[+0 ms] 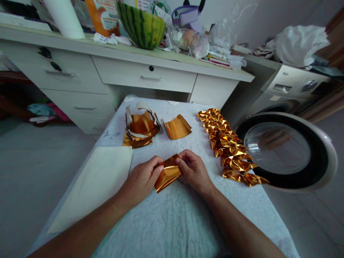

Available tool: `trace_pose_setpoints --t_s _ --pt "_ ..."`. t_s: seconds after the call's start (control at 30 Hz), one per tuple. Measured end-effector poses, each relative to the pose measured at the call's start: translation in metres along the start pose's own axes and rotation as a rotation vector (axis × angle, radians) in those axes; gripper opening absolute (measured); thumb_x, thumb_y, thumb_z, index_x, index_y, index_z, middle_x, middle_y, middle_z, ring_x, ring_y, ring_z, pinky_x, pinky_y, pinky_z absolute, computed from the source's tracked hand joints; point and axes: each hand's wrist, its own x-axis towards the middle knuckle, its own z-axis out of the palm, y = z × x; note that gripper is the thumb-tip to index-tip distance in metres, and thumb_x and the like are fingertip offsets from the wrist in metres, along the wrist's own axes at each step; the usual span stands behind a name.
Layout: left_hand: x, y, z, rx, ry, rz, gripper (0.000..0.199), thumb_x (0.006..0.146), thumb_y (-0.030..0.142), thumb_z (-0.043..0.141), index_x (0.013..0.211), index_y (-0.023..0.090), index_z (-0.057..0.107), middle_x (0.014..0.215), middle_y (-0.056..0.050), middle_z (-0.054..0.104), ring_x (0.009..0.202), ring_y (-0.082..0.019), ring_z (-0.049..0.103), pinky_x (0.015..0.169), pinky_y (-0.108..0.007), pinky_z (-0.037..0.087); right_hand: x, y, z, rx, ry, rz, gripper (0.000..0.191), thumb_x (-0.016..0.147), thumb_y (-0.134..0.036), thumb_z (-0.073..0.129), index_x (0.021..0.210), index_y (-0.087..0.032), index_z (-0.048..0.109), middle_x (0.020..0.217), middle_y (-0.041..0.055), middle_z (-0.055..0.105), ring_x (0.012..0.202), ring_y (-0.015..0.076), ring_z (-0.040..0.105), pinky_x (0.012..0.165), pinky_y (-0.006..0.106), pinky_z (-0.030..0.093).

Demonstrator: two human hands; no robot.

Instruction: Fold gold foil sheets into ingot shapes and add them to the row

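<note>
A shiny gold foil paper sheet (170, 175), with a crease across it, is held tilted above the cloth-covered table (150, 222). My left hand (145, 179) pinches its left edge between thumb and fingers. At the right end, my right hand (194, 171) grips it the same way, its fingertips partly hidden behind the foil. Just beyond my hands lies a curved stack of gold foil sheets (177, 127). To its left sits a looser pile of curled gold and white sheets (142, 123). Folded gold foil pieces (228, 143) stand in rows along the right side.
A pale paper sheet (94, 182) covers the table's left part. Behind stands a white drawer cabinet (172, 77) with a cut watermelon (142, 27), a paper roll (64, 18) and plastic bags on top. At the right, a washing machine's open round door (329, 154) reaches the table edge.
</note>
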Motion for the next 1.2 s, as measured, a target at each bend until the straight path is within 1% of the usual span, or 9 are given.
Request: trace_pose_setpoints --t_s 0.13,0.27,0.4,0.47,0.53,0.63,0.77,1.0,1.2 --pt "0.001 -0.007 0.003 0.066 0.052 -0.04 0.017 0.095 0.035 0.041 0.099 0.024 0.053 0.083 0.001 0.069 0.078 -0.019 0.067 0.068 -0.028 0.044 -0.001 -0.001 0.001 -0.318 0.04 -0.08 0.009 0.085 -0.025 0.053 0.078 -0.02 0.055 0.067 -0.0022 0.056 0.061 0.0123 0.05 0.057 0.023 0.037" --pt "0.002 -0.014 0.007 0.171 0.11 -0.052 0.016 0.093 0.029 0.045 0.107 0.025 0.052 0.087 0.0 0.07 0.082 -0.02 0.067 0.072 -0.03 0.046 0.001 0.001 0.002 -0.516 0.07 -0.097 0.007 0.084 -0.02 0.053 0.077 -0.021 0.054 0.066 -0.0018 0.057 0.06 0.0135 0.05 0.059 0.025 0.035" --pt "0.003 -0.018 0.008 0.277 0.179 0.046 0.013 0.09 0.022 0.049 0.101 0.022 0.055 0.094 -0.003 0.067 0.089 -0.022 0.062 0.079 -0.034 0.046 0.003 0.005 0.002 -0.628 0.1 -0.094 0.006 0.083 -0.019 0.053 0.078 -0.021 0.053 0.063 -0.0022 0.055 0.059 0.014 0.049 0.059 0.026 0.033" --pt "0.004 -0.017 0.007 0.322 0.22 0.125 0.011 0.089 0.021 0.051 0.098 0.02 0.058 0.097 -0.005 0.065 0.093 -0.024 0.059 0.083 -0.038 0.046 0.004 0.006 0.002 -0.661 0.117 -0.072 0.003 0.083 -0.018 0.053 0.084 -0.021 0.054 0.063 -0.0026 0.055 0.058 0.0144 0.049 0.06 0.026 0.032" --pt "0.004 -0.015 0.007 0.348 0.242 0.212 0.014 0.09 0.02 0.051 0.101 0.019 0.059 0.103 -0.007 0.064 0.098 -0.025 0.057 0.088 -0.042 0.046 0.005 0.007 0.002 -0.683 0.131 -0.045 0.011 0.083 -0.017 0.052 0.093 -0.02 0.054 0.064 -0.0029 0.055 0.059 0.0151 0.05 0.06 0.026 0.032" --pt "0.002 -0.01 0.011 0.334 0.184 0.371 0.02 0.093 0.019 0.048 0.109 0.019 0.059 0.115 -0.007 0.064 0.106 -0.023 0.056 0.094 -0.043 0.045 0.005 0.009 0.001 -0.718 0.142 -0.034 0.021 0.083 -0.016 0.051 0.104 -0.018 0.052 0.067 -0.0024 0.057 0.062 0.0161 0.051 0.063 0.026 0.033" --pt "-0.003 -0.005 0.021 0.343 0.059 0.533 0.03 0.091 0.019 0.054 0.121 0.019 0.056 0.127 -0.006 0.061 0.12 -0.021 0.052 0.106 -0.042 0.04 0.006 0.012 0.0 -0.789 0.149 -0.051 0.02 0.084 -0.016 0.051 0.104 -0.018 0.053 0.071 -0.0009 0.059 0.067 0.0169 0.053 0.069 0.027 0.035" --pt "-0.005 -0.001 0.028 0.466 -0.032 0.471 0.042 0.089 0.026 0.06 0.13 0.018 0.051 0.13 -0.007 0.06 0.122 -0.022 0.052 0.108 -0.043 0.04 0.008 0.01 -0.003 -0.926 0.094 -0.095 0.01 0.088 -0.016 0.05 0.087 -0.02 0.059 0.082 0.0017 0.064 0.081 0.0183 0.056 0.075 0.029 0.033" --pt "-0.005 0.0 0.031 0.516 -0.041 0.449 0.043 0.089 0.031 0.059 0.13 0.022 0.05 0.127 -0.006 0.059 0.118 -0.024 0.052 0.104 -0.045 0.041 0.007 0.006 -0.004 -1.03 0.074 -0.061 0.013 0.092 -0.02 0.051 0.089 -0.021 0.063 0.087 0.0033 0.065 0.086 0.02 0.053 0.076 0.031 0.031"
